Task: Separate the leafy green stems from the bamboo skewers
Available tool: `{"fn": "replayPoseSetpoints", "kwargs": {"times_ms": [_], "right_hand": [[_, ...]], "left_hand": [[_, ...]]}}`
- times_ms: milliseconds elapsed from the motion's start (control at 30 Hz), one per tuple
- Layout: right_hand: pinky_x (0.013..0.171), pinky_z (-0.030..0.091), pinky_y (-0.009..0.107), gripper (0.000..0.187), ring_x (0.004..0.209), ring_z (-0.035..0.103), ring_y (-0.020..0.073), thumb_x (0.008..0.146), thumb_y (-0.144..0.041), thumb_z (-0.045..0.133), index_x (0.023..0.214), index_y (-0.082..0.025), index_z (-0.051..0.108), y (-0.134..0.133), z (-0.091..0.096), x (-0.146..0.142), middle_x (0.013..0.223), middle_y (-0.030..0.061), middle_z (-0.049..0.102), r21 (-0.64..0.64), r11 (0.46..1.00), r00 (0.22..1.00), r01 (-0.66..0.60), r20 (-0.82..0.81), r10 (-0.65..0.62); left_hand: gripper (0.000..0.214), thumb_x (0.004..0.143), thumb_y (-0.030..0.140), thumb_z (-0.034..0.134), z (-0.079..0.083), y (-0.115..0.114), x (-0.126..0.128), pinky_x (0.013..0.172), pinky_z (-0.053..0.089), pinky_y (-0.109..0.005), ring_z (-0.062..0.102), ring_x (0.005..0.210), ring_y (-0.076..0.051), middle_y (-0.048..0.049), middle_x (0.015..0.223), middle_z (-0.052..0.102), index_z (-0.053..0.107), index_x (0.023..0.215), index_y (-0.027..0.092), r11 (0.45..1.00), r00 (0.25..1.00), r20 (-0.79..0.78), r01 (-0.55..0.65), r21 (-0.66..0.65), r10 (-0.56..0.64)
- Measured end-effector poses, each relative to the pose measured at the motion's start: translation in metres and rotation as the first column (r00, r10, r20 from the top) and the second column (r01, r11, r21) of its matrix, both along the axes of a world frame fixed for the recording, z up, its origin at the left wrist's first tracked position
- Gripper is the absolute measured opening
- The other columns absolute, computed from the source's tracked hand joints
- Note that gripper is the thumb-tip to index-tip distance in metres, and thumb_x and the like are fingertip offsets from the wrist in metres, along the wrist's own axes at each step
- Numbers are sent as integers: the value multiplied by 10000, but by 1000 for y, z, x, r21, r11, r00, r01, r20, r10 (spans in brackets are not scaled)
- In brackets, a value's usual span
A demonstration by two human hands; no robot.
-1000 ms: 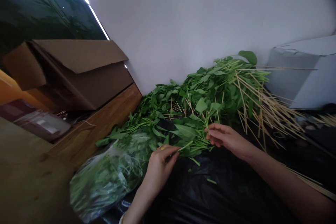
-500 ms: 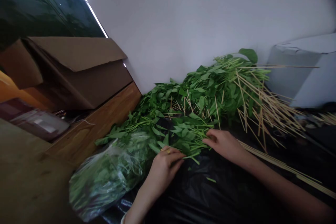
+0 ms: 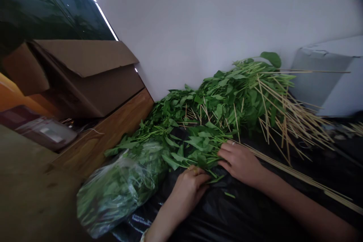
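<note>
A small heap of leafy green stems [image 3: 198,143] lies on black plastic sheeting [image 3: 238,215] in front of me. My left hand [image 3: 189,186], a ring on one finger, is closed on stems at the near side of this heap; a few stem ends stick out past its fingertips. To its right, my right hand [image 3: 240,162] has its fingers curled over the cut ends of the stems, pinching some; its fingertips are partly hidden among them. A short cut piece of stem [image 3: 229,195] lies loose on the plastic below the hands.
Left of my hands is a clear plastic bag [image 3: 119,191] full of greens. A larger pile of greens [image 3: 221,90] with thin wooden sticks [image 3: 300,121] runs along the wall. Long sticks [image 3: 300,177] lie at right. A cardboard box [image 3: 93,87] stands left, a white box [image 3: 314,75] right.
My left hand has moved right and slightly nearer, its stems with it. My right hand has turned and come a little lower, with its fingers over the stem ends.
</note>
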State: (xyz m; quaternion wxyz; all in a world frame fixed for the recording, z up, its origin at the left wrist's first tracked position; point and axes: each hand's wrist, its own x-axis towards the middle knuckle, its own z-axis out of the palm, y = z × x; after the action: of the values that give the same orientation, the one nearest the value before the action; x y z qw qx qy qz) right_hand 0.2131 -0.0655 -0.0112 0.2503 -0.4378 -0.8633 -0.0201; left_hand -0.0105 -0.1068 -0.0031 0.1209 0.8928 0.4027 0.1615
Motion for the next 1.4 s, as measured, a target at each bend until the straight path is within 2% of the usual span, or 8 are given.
{"fn": "replayPoseSetpoints", "kwargs": {"times_ms": [100, 200, 467, 567, 667, 833, 1167, 1400], "right_hand": [[755, 422, 347, 174, 846, 549, 223, 869, -149, 488, 736, -193, 592, 1, -4, -2, 785, 50, 599, -19, 1000, 999, -14, 39, 15], [744, 430, 330, 169, 830, 556, 196, 901, -202, 451, 806, -205, 590, 3, -2, -1, 835, 45, 610, -98, 995, 977, 16, -208, -36], [537, 429, 259, 310, 622, 568, 140, 823, -509, 543, 891, -207, 555, 15, 7, 8, 740, 18, 640, -506, 842, 510, -187, -783, -357], [490, 405, 239, 353, 591, 550, 125, 801, -538, 572, 901, -200, 547, 19, 5, 11, 728, 19, 635, -516, 818, 432, -254, -817, -381], [474, 394, 236, 368, 569, 538, 120, 782, -550, 593, 886, -200, 544, 22, 3, 13, 701, 10, 625, -516, 812, 394, -274, -830, -395], [474, 390, 241, 368, 574, 540, 125, 758, -552, 605, 851, -201, 542, 22, 6, 13, 692, 17, 630, -510, 833, 411, -213, -821, -397], [590, 486, 280, 286, 669, 604, 162, 785, -493, 575, 849, -215, 552, 20, -1, 11, 750, 32, 643, -485, 872, 488, -67, -778, -395], [648, 471, 283, 173, 700, 609, 161, 868, -387, 504, 883, -229, 574, 18, -7, 15, 796, 12, 653, -248, 950, 725, 188, -617, -305]], "left_hand": [[190, 851, 186, 599, -1, -2, -4, 793, 484, -286, 600, 891, -182, -43, 927, 681, 697, 1004, 242, 1000, 1000, -15, -1, 22, 2], [180, 879, 208, 563, 1, -1, -7, 760, 480, -271, 605, 856, -173, -36, 883, 685, 703, 985, 251, 998, 1000, -27, 8, 61, -7], [224, 923, 257, 491, 42, 33, 1, 763, 476, -275, 613, 817, -169, -54, 815, 680, 713, 943, 227, 972, 998, -56, 15, 233, -2], [185, 856, 350, 608, 56, 56, 15, 786, 471, -304, 618, 851, -195, -62, 843, 693, 718, 921, 216, 965, 995, -98, 55, 258, -30], [252, 822, 419, 638, 58, 79, 29, 813, 472, -313, 626, 870, -195, -66, 899, 703, 716, 931, 206, 963, 995, 80, 27, 268, -51], [183, 903, 253, 540, 34, 96, 33, 750, 487, -289, 625, 788, -156, -58, 838, 688, 699, 950, 176, 884, 829, 550, -329, 333, 101], [169, 838, 126, 613, 22, 87, 8, 757, 475, -293, 602, 795, -147, -36, 835, 678, 677, 980, 191, 736, 837, 544, -404, 544, 57], [231, 846, 121, 611, 21, 97, 1, 761, 462, -301, 569, 840, -150, -41, 881, 634, 686, 1036, 230, 664, 821, 569, -452, 596, 48]]}}
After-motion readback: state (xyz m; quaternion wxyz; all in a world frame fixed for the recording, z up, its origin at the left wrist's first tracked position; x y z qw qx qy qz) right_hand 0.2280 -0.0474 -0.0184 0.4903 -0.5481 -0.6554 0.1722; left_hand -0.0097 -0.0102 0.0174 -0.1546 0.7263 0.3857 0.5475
